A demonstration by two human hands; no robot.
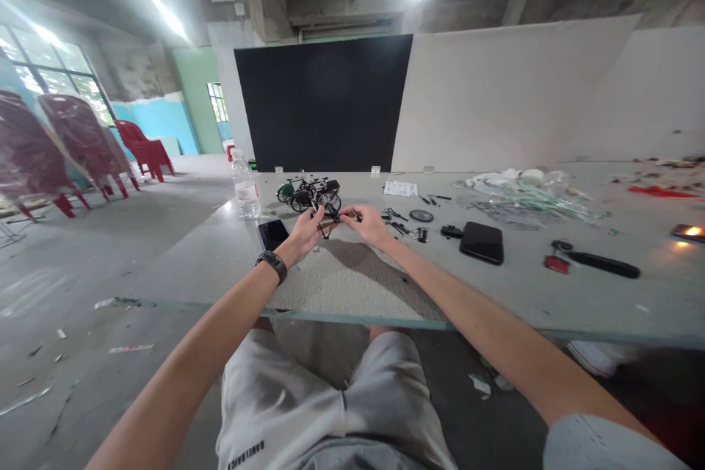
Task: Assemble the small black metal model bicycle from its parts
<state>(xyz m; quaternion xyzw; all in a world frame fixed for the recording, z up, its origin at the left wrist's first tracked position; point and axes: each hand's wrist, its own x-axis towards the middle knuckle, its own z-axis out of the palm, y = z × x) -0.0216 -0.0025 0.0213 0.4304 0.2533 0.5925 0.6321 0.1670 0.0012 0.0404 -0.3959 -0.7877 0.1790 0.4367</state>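
Observation:
Both hands meet above the table, around a small dark model bicycle frame [327, 226]. My left hand [305, 232] is closed on its left side, thumb pointing up. From the right, the fingers of my right hand [366, 224] pinch at the same frame; whether they also hold a small separate part I cannot make out. Just behind the hands stand miniature bicycles [302, 192] with black and green parts. Several loose black parts [399, 226] and a small spoked wheel [421, 215] lie to the right of my right hand.
A water bottle [245, 187] and a phone [274, 235] are on the left. Rightward lie a black case [482, 242], a black-handled tool [603, 264], plastic bags [545, 191] and a printed sheet [401, 189]. A black panel [324, 103] stands behind the table.

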